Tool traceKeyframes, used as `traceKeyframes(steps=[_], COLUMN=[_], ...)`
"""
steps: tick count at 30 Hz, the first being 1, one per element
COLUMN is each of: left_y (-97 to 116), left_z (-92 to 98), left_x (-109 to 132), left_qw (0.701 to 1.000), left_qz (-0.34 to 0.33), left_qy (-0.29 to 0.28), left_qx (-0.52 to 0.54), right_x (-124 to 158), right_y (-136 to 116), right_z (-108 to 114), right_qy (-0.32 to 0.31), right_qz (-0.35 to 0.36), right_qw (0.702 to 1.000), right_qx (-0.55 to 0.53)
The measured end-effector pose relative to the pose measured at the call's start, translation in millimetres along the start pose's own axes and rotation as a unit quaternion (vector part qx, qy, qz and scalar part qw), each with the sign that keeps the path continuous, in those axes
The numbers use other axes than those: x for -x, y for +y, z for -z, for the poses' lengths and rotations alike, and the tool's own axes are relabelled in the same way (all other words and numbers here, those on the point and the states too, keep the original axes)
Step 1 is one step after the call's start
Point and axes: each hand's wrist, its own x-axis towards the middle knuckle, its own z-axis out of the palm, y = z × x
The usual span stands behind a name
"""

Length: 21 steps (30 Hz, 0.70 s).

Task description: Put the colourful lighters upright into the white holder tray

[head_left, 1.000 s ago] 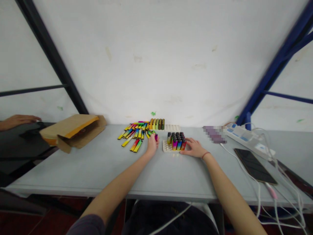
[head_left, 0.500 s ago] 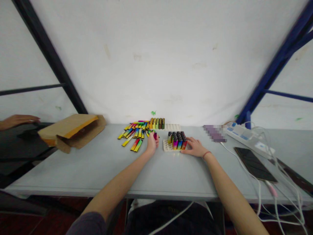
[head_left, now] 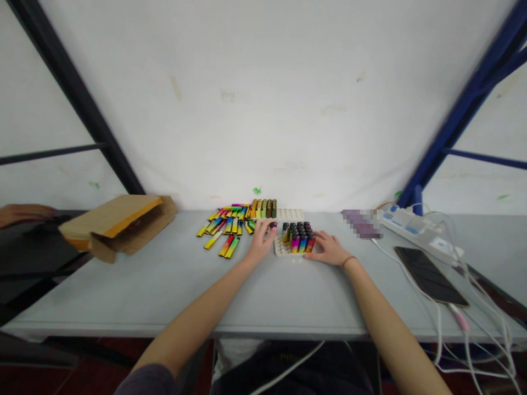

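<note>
My left hand (head_left: 261, 243) pinches a lighter (head_left: 273, 225) with a dark top, just left of a white holed tray (head_left: 283, 252). Most of that lighter's body is hidden by the fingers. Several lighters (head_left: 302, 242) with black tops and rainbow-shaded bodies stand upright in the tray's middle and right part, while holes show at its left. My right hand (head_left: 329, 249) is curved around the tray's right end, thumb at the front corner and fingers along the side. To the left lies a loose pile of shiny lighters (head_left: 226, 225) on the table (head_left: 263, 296).
Against the wall stand a tray of upright gold-toned lighters (head_left: 264, 208) and a white holed tray (head_left: 290, 214). An opened cardboard box (head_left: 119, 219) lies at left, near another person's hand (head_left: 27, 214). At right are a phone (head_left: 430, 274), a power strip (head_left: 420, 230) and white cables.
My left hand has moved right with the lighter, from the edge of the pile to the tray's left side. My right hand has stayed at the tray.
</note>
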Motion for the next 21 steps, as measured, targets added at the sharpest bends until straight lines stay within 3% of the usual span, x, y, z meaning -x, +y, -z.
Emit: traceKeyframes(steps=[5, 12, 21], left_y=[4.3, 10.6, 15.1], left_z=[2.5, 2.5, 2.8], left_x=[4.7, 8.9, 10.9], left_qw=[0.995, 0.983, 0.979], left_qz=[-0.045, -0.054, -0.034], left_qy=[-0.089, -0.160, -0.182], left_qx=[-0.016, -0.065, -0.083], right_x=[-1.9, -3.4, -7.0], right_y=[0.5, 1.4, 3.5], right_z=[-0.4, -1.4, 2.5], right_qy=[-0.008, -0.011, -0.016], right_qz=[-0.002, -0.003, -0.003], right_qw=[1.000, 1.000, 1.000], right_qx=[0.005, -0.001, -0.005])
